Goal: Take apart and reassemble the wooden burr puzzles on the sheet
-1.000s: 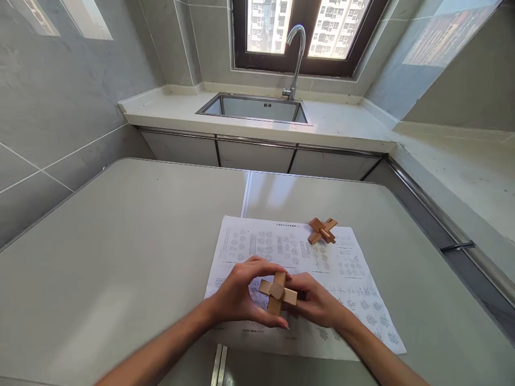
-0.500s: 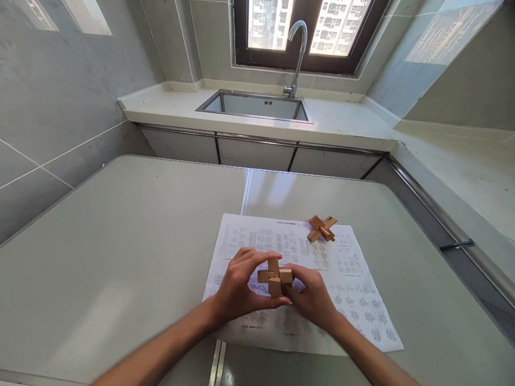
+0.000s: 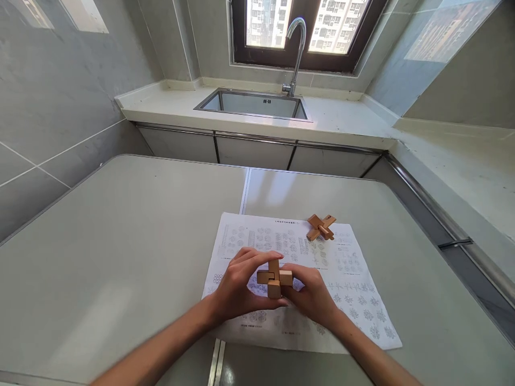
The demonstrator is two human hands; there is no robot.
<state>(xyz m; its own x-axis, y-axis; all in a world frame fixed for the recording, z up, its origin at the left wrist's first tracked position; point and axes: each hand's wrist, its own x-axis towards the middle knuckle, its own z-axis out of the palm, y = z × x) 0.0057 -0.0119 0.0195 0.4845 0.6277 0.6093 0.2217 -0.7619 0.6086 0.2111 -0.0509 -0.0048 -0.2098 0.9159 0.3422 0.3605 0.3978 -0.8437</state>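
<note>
A cross-shaped wooden burr puzzle is held between my two hands, above a printed sheet. My left hand grips it from top and bottom, index finger over the upper end and thumb under the lower one. On the other side, my right hand pinches the right part; some of its fingers are hidden behind the puzzle. Farther back on the sheet's upper edge lies a second wooden puzzle, made of crossed flat pieces, apart from both hands.
The sheet with several printed diagrams lies on a pale folding table with a seam down its middle. Beyond the table is a counter with a sink and a tall faucet under a window.
My hands and the puzzle in them stay almost in place; the left thumb has drawn back slightly to the left. The second puzzle has not moved on the sheet.
</note>
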